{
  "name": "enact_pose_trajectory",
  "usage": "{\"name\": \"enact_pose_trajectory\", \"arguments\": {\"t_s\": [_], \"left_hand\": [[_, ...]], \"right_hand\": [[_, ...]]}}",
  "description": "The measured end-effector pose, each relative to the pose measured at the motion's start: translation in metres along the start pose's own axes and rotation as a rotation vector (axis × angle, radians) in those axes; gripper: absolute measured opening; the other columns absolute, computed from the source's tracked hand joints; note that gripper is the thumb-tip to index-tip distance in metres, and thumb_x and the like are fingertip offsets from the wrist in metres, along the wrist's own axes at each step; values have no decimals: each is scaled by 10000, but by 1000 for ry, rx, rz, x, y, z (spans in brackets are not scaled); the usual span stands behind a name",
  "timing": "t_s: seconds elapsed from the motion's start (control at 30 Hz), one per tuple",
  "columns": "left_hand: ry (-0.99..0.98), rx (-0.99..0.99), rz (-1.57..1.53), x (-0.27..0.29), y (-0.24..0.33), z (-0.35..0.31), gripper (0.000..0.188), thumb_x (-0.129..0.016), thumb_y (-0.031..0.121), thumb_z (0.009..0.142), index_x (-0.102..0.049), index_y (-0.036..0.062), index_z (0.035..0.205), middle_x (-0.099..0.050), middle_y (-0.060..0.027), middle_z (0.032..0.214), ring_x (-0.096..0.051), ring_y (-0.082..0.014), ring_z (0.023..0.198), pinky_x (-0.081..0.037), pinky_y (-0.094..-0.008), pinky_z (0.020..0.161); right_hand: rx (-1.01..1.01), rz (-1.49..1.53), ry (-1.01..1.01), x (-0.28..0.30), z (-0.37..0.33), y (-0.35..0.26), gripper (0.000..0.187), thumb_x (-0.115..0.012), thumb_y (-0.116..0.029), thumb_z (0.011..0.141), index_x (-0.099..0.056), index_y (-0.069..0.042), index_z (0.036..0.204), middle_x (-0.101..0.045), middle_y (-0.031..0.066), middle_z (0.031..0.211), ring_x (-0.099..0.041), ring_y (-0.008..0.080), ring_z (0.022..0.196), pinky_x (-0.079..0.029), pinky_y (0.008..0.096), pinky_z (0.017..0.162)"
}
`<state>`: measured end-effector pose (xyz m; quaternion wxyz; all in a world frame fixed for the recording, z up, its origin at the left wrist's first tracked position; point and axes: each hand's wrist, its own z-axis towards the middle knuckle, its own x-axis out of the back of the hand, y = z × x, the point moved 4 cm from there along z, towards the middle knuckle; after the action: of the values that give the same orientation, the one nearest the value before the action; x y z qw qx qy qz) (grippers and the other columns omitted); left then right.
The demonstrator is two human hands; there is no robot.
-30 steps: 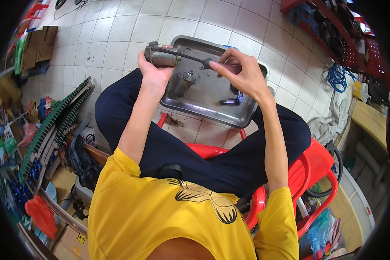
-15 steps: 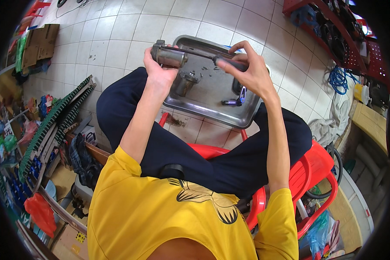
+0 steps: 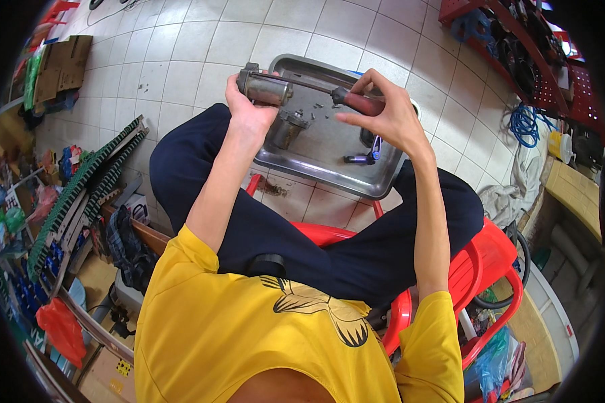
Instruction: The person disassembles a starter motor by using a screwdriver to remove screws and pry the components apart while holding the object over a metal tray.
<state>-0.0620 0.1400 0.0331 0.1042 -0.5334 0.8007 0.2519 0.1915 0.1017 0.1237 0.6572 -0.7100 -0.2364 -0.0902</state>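
My left hand [image 3: 247,111] grips a grey cylindrical motor part [image 3: 265,88] and holds it up over a metal tray [image 3: 329,173] on the tiled floor. My right hand [image 3: 383,114] is closed on the dark red handle of a screwdriver [image 3: 356,101], whose shaft runs left into the motor part. In the tray lie a second grey metal part [image 3: 286,129], a small blue-handled tool [image 3: 364,156] and several loose small screws.
I sit on a red plastic chair [image 3: 480,269] with legs crossed in dark trousers. Green and black toothed strips [image 3: 81,188] and clutter lie at left. A red shelf [image 3: 517,40] with tools, a blue cable [image 3: 526,124] and a white cloth [image 3: 511,195] are at right.
Both hands have stayed on the motor part and screwdriver. The right hand has shifted slightly on the handle, as if turning it; the motor part remains held above the tray.
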Motion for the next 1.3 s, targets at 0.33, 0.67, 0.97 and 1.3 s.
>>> {"name": "enact_pose_trajectory", "arguments": {"t_s": [0.33, 0.67, 0.97, 1.3], "left_hand": [[35, 76, -32, 2, -6, 4, 406, -558, 371, 964, -620, 20, 1158, -672, -149, 1094, -651, -359, 1091, -528, -551, 1004], [37, 60, 17, 0, -5, 1, 417, -563, 365, 965, -621, 2, 1162, -675, -153, 1114, -653, -369, 1101, -541, -544, 1004], [45, 47, 26, -3, -7, -5, 414, -533, 369, 978, -635, 6, 1151, -680, -159, 1136, -657, -345, 1112, -531, -546, 1020], [46, 44, 86, -3, -9, -2, 442, -486, 397, 991, -658, 16, 1134, -687, -164, 1151, -651, -336, 1129, -508, -547, 1041]], "right_hand": [[-220, 28, -115, -2, 2, 0, 455, -853, -210, 856, -690, -81, 1260, -753, 70, 830, -746, 140, 814, -568, 290, 750], [-380, 100, -186, 6, 4, 4, 511, -857, -201, 839, -668, -91, 1300, -758, 144, 1074, -753, 176, 931, -580, 318, 849], [-151, 84, -145, 10, -2, 7, 567, -864, -312, 833, -664, -68, 1304, -776, 119, 909, -726, 157, 746, -550, 303, 622], [-126, 47, -80, 16, -2, 3, 498, -830, -276, 880, -682, -24, 1283, -784, 96, 898, -705, 128, 696, -501, 274, 543]]}}
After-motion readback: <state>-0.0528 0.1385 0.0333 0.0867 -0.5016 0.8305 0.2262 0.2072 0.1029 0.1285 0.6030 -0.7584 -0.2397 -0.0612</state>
